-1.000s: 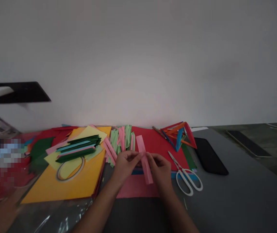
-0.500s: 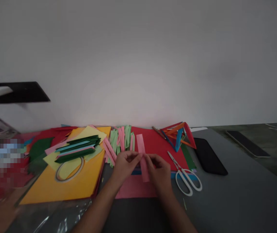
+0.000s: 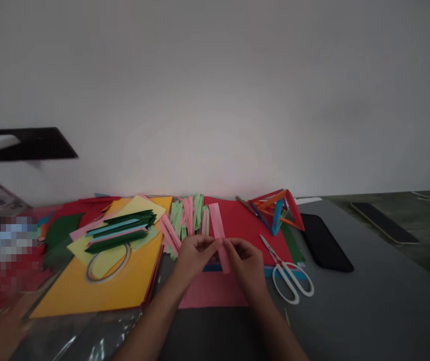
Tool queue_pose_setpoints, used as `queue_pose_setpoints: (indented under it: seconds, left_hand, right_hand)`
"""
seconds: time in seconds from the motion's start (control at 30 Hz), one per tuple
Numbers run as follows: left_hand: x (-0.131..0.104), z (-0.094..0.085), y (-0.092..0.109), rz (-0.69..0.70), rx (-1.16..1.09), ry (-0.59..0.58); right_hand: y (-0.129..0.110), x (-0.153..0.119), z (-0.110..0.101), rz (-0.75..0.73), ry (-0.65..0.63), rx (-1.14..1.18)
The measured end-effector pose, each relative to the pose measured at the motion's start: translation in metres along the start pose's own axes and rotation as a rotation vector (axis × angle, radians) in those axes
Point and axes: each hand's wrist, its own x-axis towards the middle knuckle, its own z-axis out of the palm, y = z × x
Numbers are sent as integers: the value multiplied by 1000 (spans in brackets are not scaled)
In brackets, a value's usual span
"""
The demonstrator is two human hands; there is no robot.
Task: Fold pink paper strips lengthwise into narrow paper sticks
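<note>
A pink paper strip (image 3: 218,220) stands nearly upright between my hands, leaning a little left at its top. My left hand (image 3: 198,253) pinches its left edge with thumb and fingertips. On the other edge, my right hand (image 3: 245,258) pinches at about the same height. Below them lies a pink paper sheet (image 3: 215,291), partly hidden by my arms. Behind is a red paper sheet (image 3: 247,220). Folded pink and light green strips (image 3: 188,215) lie just beyond my left hand. White-handled scissors (image 3: 286,271) rest right of my right hand, blades partly apart.
Left, a yellow paper stack (image 3: 105,296) carries dark green folded strips (image 3: 124,230) and a roll of tape (image 3: 126,258). A coloured paper-strip frame (image 3: 277,210) stands at the back right, near a black phone-like slab (image 3: 325,243). The wall (image 3: 215,100) rises behind.
The pink strip has shifted upward between my fingers, with more showing above and less below. Both hands stay in nearly the same place.
</note>
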Motion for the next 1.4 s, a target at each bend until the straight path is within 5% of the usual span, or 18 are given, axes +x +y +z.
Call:
queue_pose_setpoints:
  seconds: [0.3, 0.5, 0.73, 0.93, 1.17, 1.4]
  left_hand:
    - [3, -3, -5, 42, 25, 67]
    - [2, 0, -3, 46, 120, -55]
    - [3, -3, -1, 105, 188, 39]
    - [3, -3, -2, 105, 196, -87]
    - [4, -5, -5, 118, 187, -80]
    - [4, -3, -7, 39, 156, -104]
  right_hand:
    - [4, 3, 0, 17, -52, 36]
    - [2, 1, 0, -18, 13, -12]
    - [4, 2, 0, 20, -58, 39]
    - [1, 0, 1, -16, 22, -11]
    - [4, 2, 2, -19, -41, 82]
    - [6, 1, 4, 88, 102, 177]
